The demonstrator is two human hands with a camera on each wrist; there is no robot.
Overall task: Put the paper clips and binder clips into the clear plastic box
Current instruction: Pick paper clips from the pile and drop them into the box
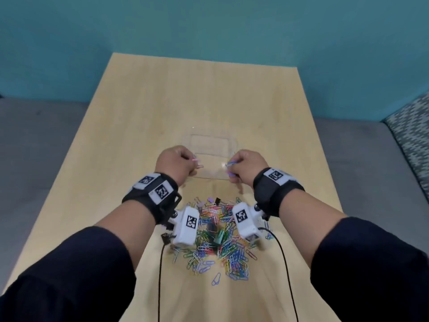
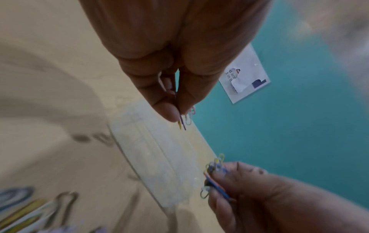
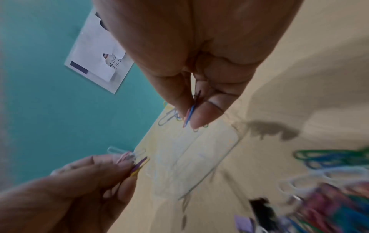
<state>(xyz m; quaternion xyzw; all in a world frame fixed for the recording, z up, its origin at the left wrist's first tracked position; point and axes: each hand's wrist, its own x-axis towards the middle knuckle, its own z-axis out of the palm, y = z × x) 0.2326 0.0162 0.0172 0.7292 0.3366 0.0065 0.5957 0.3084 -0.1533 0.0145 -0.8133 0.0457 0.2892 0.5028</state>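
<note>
The left hand (image 1: 177,163) is pinching a few paper clips (image 2: 186,119) in its grip, and the right hand (image 1: 246,168) is pinching its own small bunch (image 3: 189,116). Both are hovering over the clear plastic box (image 1: 211,145), which is sitting on the worktop (image 1: 162,101). The big pile of clips (image 1: 218,235) is lying nearer the person. A torn paper (image 2: 244,75) is hanging on the blue wall (only "and" and "in" can be read).

A pale wooden table (image 1: 144,108) carries a clear plastic box (image 1: 212,145) and, nearer the person, a heap of coloured clips (image 1: 218,238) — well apart.
</note>
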